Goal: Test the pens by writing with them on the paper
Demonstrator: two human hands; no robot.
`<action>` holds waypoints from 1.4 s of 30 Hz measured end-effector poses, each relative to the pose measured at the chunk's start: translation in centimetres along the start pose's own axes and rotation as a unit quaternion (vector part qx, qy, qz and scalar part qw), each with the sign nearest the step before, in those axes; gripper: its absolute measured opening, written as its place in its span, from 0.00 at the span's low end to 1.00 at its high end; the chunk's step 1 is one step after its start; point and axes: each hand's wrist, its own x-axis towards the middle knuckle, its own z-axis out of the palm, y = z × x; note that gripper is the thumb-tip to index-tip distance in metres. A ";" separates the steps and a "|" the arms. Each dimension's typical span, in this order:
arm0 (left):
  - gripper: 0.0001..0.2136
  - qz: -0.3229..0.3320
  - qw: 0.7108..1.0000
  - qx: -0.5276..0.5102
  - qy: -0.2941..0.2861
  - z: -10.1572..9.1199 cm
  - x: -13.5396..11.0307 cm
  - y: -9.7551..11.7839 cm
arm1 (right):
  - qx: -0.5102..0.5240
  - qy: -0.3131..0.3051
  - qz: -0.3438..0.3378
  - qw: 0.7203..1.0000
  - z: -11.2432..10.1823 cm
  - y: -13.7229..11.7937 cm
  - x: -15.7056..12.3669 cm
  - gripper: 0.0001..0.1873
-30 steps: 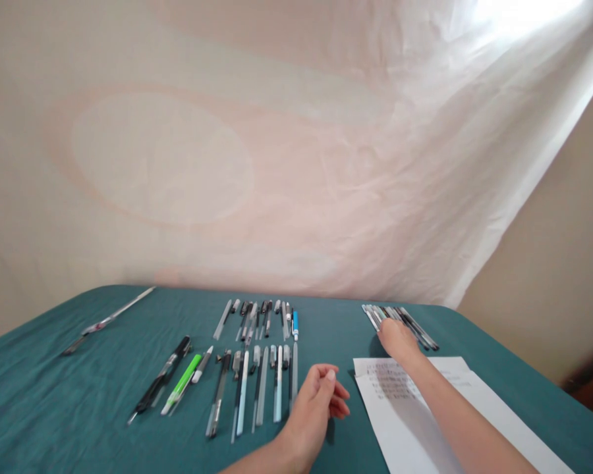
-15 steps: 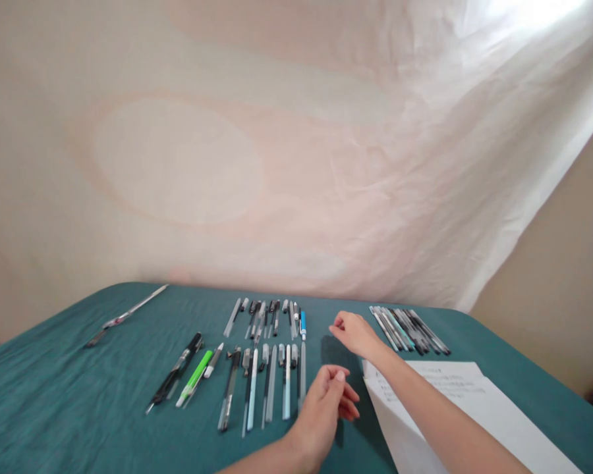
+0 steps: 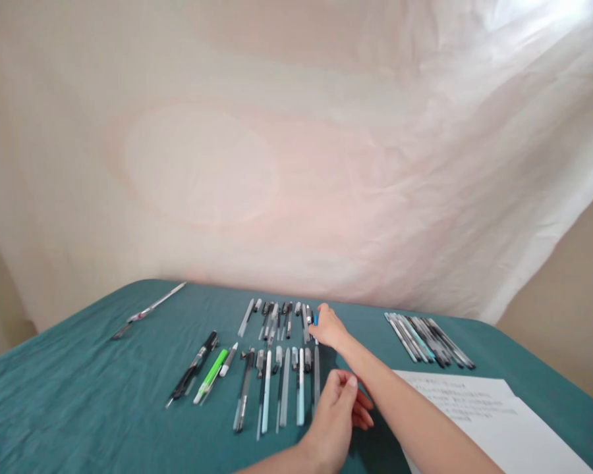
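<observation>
My right hand [image 3: 329,327] lay on the blue-capped pen [image 3: 315,320], grip hidden, cannot tell; my left hand [image 3: 338,411] rested loosely curled, empty, nearer me than it.

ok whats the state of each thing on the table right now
right hand: reaching out, fingers on the blue pen
left hand: loosely curled, holding nothing
pen rows: lying flat, side by side
pen bundle: lying flat, untouched
paper: flat on the table
green marker: capped, lying flat
</observation>
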 end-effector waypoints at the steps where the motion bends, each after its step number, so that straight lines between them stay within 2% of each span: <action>1: 0.20 -0.001 1.000 -0.002 0.002 0.0 0.0 0.0 | -0.007 -0.004 0.005 1.000 -0.1 0.0 0.0 0.26; 7: 0.19 0.001 1.000 0.000 0.001 0.1 -0.1 0.1 | -0.057 -0.031 0.021 0.998 -1.4 1.1 0.2 0.22; 11: 0.18 -0.001 1.000 -0.002 -0.001 0.1 -0.1 0.0 | -0.083 -0.063 0.014 0.994 -2.1 2.2 0.0 0.15; 17: 0.18 -0.009 1.000 0.002 0.001 0.1 -0.1 0.2 | -0.077 -0.081 0.010 0.994 -2.6 3.5 -0.7 0.10; 21: 0.17 -0.001 1.000 0.011 0.010 0.0 -0.2 0.2 | -0.009 -0.096 -0.006 0.995 -3.6 4.1 -1.8 0.02; 25: 0.21 0.041 0.997 0.027 0.053 0.0 -0.5 0.4 | 0.102 -0.132 -0.040 0.985 -5.2 4.6 -4.4 0.05; 28: 0.24 0.077 0.996 0.034 0.030 0.3 -0.9 0.6 | 0.173 -0.150 -0.060 0.972 -6.0 4.9 -6.9 0.04; 31: 0.24 0.082 0.996 0.027 -0.003 0.7 -1.1 0.7 | 0.281 -0.168 -0.078 0.942 -6.2 5.0 -9.1 0.03; 33: 0.23 0.064 0.998 0.018 -0.003 0.7 -1.0 0.7 | 0.330 -0.162 -0.086 0.926 -6.3 4.9 -10.1 0.03; 38: 0.20 0.026 1.000 0.008 -0.013 0.6 -0.7 0.7 | 0.309 -0.100 -0.141 0.935 -6.6 4.5 -11.0 0.05; 42: 0.20 0.018 0.999 0.006 -0.026 0.6 -0.8 0.8 | 0.361 -0.090 -0.131 0.919 -7.3 4.2 -10.9 0.03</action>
